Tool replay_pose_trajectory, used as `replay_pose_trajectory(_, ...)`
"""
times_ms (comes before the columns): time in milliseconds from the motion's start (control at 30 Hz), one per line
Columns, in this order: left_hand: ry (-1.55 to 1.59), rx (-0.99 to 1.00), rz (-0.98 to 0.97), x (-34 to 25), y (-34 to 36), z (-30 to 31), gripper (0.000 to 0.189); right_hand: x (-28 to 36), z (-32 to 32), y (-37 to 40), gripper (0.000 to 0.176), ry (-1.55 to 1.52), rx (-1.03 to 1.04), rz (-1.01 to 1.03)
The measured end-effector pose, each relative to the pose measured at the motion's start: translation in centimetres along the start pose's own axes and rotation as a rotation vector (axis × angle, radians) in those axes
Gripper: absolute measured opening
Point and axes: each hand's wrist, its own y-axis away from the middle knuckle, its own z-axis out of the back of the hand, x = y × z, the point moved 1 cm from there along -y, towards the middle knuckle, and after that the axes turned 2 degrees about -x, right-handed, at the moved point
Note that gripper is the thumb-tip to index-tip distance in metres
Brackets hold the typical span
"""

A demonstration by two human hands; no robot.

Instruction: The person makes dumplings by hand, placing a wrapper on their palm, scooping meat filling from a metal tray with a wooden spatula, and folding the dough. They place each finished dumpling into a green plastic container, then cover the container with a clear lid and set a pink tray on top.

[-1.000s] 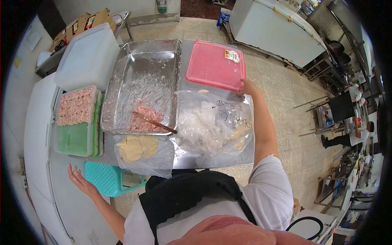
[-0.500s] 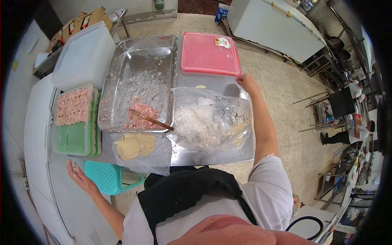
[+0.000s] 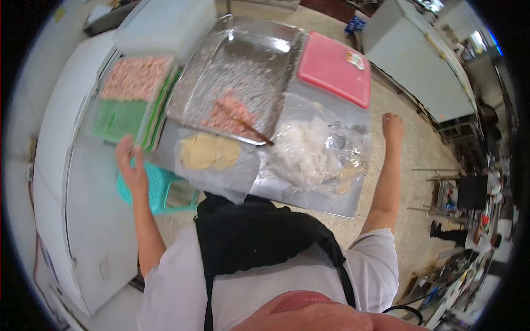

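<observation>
My left hand [image 3: 132, 168] is raised by the near edge of the green-bottomed container [image 3: 122, 117], fingers apart, holding nothing. My right hand [image 3: 393, 126] hangs in the air beyond the table's right edge, its fingers curled together; anything inside them is hidden. Rows of filled pieces [image 3: 137, 78] cover the far part of the container. A steel tray [image 3: 251, 60] holds ground meat [image 3: 229, 113] with a brown stick [image 3: 243, 122] leaning in it. Round yellow wrappers [image 3: 210, 151] lie on plastic. Beside them is a clear bag [image 3: 312, 149] with white plastic inside.
A red-lidded box [image 3: 335, 69] sits at the table's far right. Behind the container stands a white translucent box [image 3: 165, 27]. A turquoise stool [image 3: 157, 187] is below the near left edge. A white freezer [image 3: 419, 60] and other people [image 3: 477, 237] are at right.
The view has turned and shifted. My left hand has risen to the container's near edge. My right hand has moved away from the red-lidded box, out past the table's right edge.
</observation>
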Motion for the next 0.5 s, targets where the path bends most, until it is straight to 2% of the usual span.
replay_pose_trajectory(33,-0.03,0.06,-0.089,-0.7,0.1,-1.1,0.022,1.8,2.1,0.0,0.032,-0.003,0.012,0.032)
replay_pose_trajectory(100,0.047,0.271,-0.13,-3.3,0.2,-3.5,0.01,5.3,5.0,-0.2,0.031,-0.287,0.011,0.076)
replay_pose_trajectory(167,0.059,0.431,-0.203,-4.2,0.9,-5.6,0.007,11.2,8.7,3.1,0.025,-0.755,-0.199,0.247)
replay_pose_trajectory(233,0.088,0.706,-0.109,-4.7,1.0,-7.3,0.013,17.1,10.4,5.8,0.029,-0.779,-0.318,0.547)
replay_pose_trajectory(267,0.083,0.701,-0.102,-4.6,1.1,-7.7,0.013,19.9,11.5,7.6,0.029,-0.814,-0.214,0.676)
replay_pose_trajectory(300,0.041,0.778,-0.156,-4.4,1.3,-8.1,0.016,22.5,12.4,9.5,0.028,-0.843,-0.111,0.802)
replay_pose_trajectory(367,0.001,0.856,-0.206,-3.2,1.7,-8.6,0.019,27.2,13.2,12.1,0.025,-0.723,0.001,1.005)
replay_pose_trajectory(467,-0.048,0.954,-0.251,-1.2,2.1,-8.7,0.028,32.4,12.2,13.9,0.026,-0.637,0.088,0.972)
replay_pose_trajectory(500,-0.029,1.003,-0.26,-0.7,1.7,-8.9,0.029,33.5,11.8,14.0,0.027,-0.544,0.189,0.946)
